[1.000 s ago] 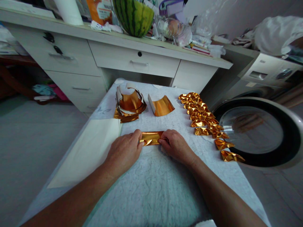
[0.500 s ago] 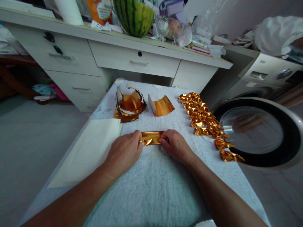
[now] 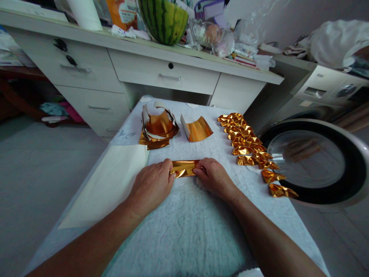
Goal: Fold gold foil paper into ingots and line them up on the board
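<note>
A strip of folded gold foil paper [image 3: 184,168] lies level between my hands over the cloth-covered table [image 3: 184,227]. My left hand [image 3: 152,181] pinches its left end, thumb toward me. At the other end my right hand [image 3: 215,177] grips the foil with closed fingers. Beyond them, a single curled gold sheet [image 3: 199,129] rests on the cloth. To its left sits a stack of curled gold foil sheets [image 3: 158,125] with pale backs. Several folded gold foil pieces [image 3: 245,134] are lined up along the table's right side.
Pale paper sheets [image 3: 109,184] lie under and beside my left forearm. A white desk with drawers [image 3: 164,73] stands behind the table, bearing a cut watermelon [image 3: 164,21] and plastic bags. On the right, an open washing machine door [image 3: 314,161] comes close to the table edge.
</note>
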The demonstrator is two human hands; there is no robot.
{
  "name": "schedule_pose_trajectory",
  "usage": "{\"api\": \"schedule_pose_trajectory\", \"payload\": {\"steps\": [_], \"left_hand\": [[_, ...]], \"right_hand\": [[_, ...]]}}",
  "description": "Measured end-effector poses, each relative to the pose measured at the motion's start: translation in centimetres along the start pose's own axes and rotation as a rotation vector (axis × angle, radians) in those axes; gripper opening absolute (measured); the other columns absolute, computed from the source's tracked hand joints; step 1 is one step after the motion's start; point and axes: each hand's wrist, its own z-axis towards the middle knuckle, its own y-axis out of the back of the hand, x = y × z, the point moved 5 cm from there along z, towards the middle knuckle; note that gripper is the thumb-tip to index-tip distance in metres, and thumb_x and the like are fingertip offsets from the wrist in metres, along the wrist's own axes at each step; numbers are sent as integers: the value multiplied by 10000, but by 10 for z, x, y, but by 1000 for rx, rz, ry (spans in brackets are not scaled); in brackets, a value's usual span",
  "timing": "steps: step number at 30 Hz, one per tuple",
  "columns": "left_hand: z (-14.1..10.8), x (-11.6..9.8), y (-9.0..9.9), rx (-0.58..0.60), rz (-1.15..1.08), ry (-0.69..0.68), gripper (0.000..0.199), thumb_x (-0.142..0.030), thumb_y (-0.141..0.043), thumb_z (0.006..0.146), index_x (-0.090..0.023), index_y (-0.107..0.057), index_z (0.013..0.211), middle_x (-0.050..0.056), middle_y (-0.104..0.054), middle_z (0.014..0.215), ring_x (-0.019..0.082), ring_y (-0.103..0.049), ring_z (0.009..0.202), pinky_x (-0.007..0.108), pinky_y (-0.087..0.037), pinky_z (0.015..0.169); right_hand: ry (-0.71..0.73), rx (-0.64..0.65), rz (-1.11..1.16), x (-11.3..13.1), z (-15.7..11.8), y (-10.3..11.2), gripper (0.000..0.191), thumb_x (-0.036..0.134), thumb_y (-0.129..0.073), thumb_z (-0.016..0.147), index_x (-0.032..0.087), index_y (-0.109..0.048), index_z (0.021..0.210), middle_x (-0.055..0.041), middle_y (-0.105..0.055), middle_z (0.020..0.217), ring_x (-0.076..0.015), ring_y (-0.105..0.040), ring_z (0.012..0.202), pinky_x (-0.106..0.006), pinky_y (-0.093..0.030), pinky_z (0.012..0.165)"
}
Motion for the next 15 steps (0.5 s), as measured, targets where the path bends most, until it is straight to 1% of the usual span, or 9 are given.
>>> {"api": "schedule_pose_trajectory", "payload": {"steps": [7, 12, 15], "left_hand": [[0, 2, -3, -35, -8, 9, 114, -269, -456, 911, -210, -436, 1007, 42, -683, 830, 244, -661, 747, 324, -396, 626], [0, 3, -4, -38, -23, -1, 100, -250, -459, 906, -218, -426, 994, 35, -676, 833, 240, -657, 765, 321, -393, 644], [0, 3, -3, -17, -52, -4, 69, -231, -455, 907, -219, -439, 973, 26, -665, 829, 227, -643, 761, 320, -394, 657]], "right_hand": [[2, 4, 9, 0, 1, 0, 151, 230, -589, 904, 158, -634, 778, -45, -665, 813, -160, -574, 784, -261, -379, 730], [-9, 13, 7, 0, 0, 1, 142, 221, -596, 898, 159, -632, 775, -42, -663, 807, -160, -574, 783, -261, -377, 726], [-8, 2, 7, 0, 0, 2, 138, 224, -597, 898, 162, -634, 781, -40, -663, 811, -158, -572, 783, -259, -375, 724]]}}
